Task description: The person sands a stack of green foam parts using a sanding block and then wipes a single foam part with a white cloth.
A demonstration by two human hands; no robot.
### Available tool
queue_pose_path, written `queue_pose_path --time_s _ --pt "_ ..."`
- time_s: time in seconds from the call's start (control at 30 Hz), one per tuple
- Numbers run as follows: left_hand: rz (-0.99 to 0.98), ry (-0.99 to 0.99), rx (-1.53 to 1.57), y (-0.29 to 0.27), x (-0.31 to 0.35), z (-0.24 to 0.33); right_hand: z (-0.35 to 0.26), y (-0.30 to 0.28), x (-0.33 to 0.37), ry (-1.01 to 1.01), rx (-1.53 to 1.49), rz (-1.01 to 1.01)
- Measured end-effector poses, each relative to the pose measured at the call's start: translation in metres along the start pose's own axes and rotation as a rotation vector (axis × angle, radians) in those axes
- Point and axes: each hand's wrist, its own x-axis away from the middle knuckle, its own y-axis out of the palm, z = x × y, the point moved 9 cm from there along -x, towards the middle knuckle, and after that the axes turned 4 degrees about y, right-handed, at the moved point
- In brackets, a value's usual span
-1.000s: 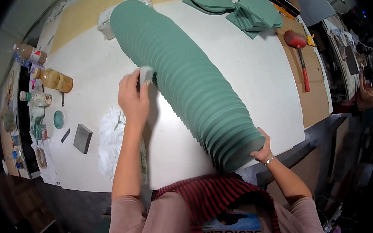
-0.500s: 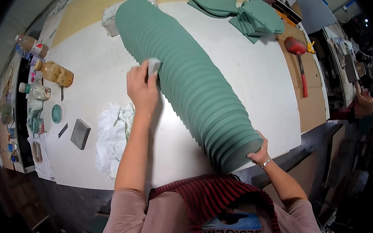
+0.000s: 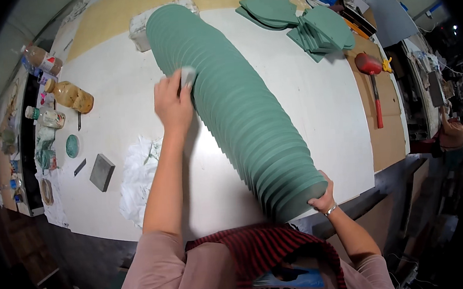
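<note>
A long fanned row of thin green sheets (image 3: 233, 101) with rounded edges leans across the white worktable, running from far left to near right. My left hand (image 3: 173, 104) is closed around a small pale grey block (image 3: 187, 76), slightly blurred, which meets the left edges of the sheets in the far half of the row. At the near end, my right hand (image 3: 323, 196) grips the last sheets, thumb on the front face and its other fingers partly hidden behind. A white wrapped block (image 3: 140, 33) stands against the row's far end.
Loose green sheets (image 3: 270, 10) lie in piles at the far right, near a red mallet (image 3: 369, 64) on cardboard. To the left are bottles (image 3: 70, 96), a grey square block (image 3: 102, 172) and a crumpled white cloth (image 3: 136, 179). Another person's arm (image 3: 452, 132) shows at far right.
My left hand has slid a little farther away along the left edge of the row with the pale block. My right hand keeps its hold. The whole view has shifted slightly.
</note>
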Motion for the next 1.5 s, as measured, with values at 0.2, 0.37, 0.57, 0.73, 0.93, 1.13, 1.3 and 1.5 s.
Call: queue_pose_path --time_s 0.2,0.37,0.57,0.73,0.93,1.13,1.3,1.5 --pt "-0.053 -0.051 0.067 -0.008 0.021 -0.020 -0.003 0.003 -0.003 0.054 0.023 -0.059" --pt "-0.034 0.097 -0.069 0.012 -0.063 0.022 0.003 0.003 -0.001 0.064 0.013 -0.069" --pt "-0.208 0.279 -0.105 0.011 -0.081 0.041 -0.001 0.003 -0.002 0.024 0.050 -0.080" --pt "-0.212 0.194 -0.120 0.003 -0.066 0.019 -0.011 0.003 -0.006 -0.071 0.170 -0.123" --pt "-0.187 0.326 -0.121 0.023 -0.093 0.061 -0.015 0.006 -0.007 -0.044 0.124 -0.119" --pt "-0.318 0.309 -0.187 0.023 -0.094 0.048 -0.016 0.004 -0.008 -0.094 0.202 -0.138" --pt "-0.470 0.419 -0.142 0.059 -0.116 0.089 -0.017 0.006 -0.008 -0.105 0.187 -0.135" --pt "-0.642 0.284 -0.261 0.041 -0.121 0.056 -0.024 0.006 -0.010 -0.090 0.260 -0.120"
